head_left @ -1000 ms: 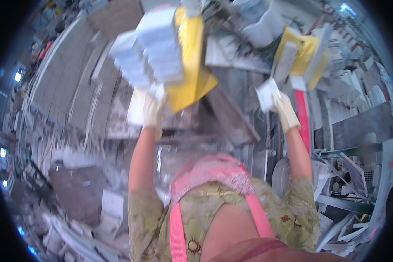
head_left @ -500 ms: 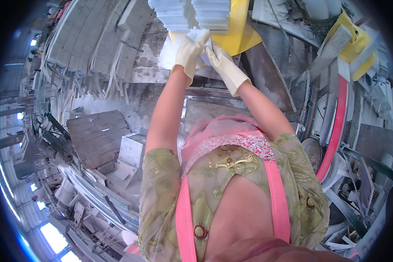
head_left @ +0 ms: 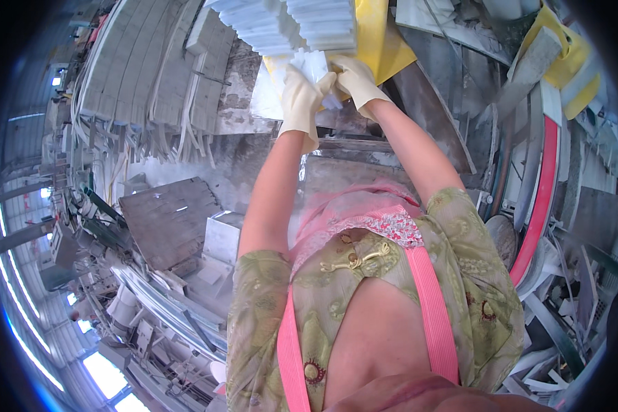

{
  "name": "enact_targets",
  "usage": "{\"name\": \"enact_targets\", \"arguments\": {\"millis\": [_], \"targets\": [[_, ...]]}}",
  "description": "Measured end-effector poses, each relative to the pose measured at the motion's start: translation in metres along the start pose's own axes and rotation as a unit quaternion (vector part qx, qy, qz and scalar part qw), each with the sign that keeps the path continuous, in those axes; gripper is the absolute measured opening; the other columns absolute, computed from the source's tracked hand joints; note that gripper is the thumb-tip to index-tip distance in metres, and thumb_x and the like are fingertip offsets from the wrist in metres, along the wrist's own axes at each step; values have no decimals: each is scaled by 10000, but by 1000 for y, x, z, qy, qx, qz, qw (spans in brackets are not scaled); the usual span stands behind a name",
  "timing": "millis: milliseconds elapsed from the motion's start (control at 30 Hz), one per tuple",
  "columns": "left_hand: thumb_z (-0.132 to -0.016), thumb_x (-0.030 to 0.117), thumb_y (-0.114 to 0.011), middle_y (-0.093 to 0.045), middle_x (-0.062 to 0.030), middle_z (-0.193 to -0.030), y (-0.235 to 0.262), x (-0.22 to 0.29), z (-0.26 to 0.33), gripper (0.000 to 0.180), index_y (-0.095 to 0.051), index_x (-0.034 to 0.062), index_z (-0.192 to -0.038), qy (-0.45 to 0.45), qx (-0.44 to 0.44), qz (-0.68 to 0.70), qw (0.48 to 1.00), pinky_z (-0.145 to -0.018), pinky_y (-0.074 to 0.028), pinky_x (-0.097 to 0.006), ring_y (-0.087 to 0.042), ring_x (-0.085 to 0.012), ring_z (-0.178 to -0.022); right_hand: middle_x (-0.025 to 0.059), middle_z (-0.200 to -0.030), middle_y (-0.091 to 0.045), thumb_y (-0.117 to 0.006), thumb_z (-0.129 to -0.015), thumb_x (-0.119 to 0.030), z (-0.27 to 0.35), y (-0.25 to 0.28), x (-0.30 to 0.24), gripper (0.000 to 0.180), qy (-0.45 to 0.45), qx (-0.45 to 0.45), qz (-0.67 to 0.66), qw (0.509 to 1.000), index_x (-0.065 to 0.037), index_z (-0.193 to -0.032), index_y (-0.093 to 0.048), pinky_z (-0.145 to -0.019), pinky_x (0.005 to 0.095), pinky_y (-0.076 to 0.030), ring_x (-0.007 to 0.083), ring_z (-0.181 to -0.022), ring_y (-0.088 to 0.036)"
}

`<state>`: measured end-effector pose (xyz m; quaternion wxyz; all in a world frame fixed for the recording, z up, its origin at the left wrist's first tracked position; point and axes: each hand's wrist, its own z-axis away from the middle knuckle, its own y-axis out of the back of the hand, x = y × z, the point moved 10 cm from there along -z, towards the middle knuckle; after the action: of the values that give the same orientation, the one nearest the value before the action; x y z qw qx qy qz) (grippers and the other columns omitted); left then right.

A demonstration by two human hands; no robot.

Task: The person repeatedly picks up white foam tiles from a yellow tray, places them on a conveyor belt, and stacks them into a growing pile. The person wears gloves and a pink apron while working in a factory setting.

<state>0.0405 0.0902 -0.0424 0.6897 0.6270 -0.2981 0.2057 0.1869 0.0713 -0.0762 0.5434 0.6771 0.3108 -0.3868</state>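
My left hand (head_left: 301, 99), in a cream rubber glove, is closed round a small bunch of thin white stone-like strips (head_left: 311, 64). In a matching glove, my right hand (head_left: 356, 79) is curled against the right side of the same bunch. Part of a pale piece (head_left: 332, 101) shows below, between my two hands. Directly beyond my fingers rise two side-by-side stacks of white strips (head_left: 321, 26), with uneven edges. A yellow sheet (head_left: 386, 49) lies under and beside the stacks. The gloves hide most of the held strips.
Long grey slabs (head_left: 127, 58) stand in rows at the far left. A white board (head_left: 264, 93) lies by my left hand. A dark plank (head_left: 429, 113) slopes at the right, before a red curved band (head_left: 539, 199). A brown board (head_left: 168, 220) lies at the left.
My right hand has moved up and its fingers have curled in against the white strips. My left hand has shifted slightly down and right. The whole view has turned a little.
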Motion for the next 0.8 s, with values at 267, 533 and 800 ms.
{"name": "enact_targets", "arguments": {"millis": [267, 533, 800], "targets": [[-726, 362, -871, -634, -221, -1265, -20, -25, 1, 1027, -314, 35, -1525, 120, -87, 153, 977, -809, -605, -515, -677, -380, -1081, 93, -1481, -548, -506, -930, -134, 17, 13, -28, 555, 116, -122, -347, 923, -66, -1481, -525, -1151, 331, -355, 196, -1363, -488], [-654, 478, -852, -692, -256, -1141, 21, 8, 15, 931, -519, -57, -1340, 101, 24, -76, 992, -909, -543, -433, -683, -386, -1072, 118, -1250, -699, -589, -1034, -269, 77, 224, 99, 400, -100, 57, -132, 984, 68, -1228, -682, -1058, 320, -443, 188, -1170, -627], [-665, 523, -835, -637, -292, -1256, 6, -3, 16, 1018, -437, -61, -1397, 134, 36, -42, 989, -959, -525, -431, -652, -403, -1141, 101, -1298, -616, -501, -1055, -448, 168, 467, 297, 551, -176, 335, -208, 902, -7, -1381, -561, -1012, 364, -466, 235, -1127, -595]]}}
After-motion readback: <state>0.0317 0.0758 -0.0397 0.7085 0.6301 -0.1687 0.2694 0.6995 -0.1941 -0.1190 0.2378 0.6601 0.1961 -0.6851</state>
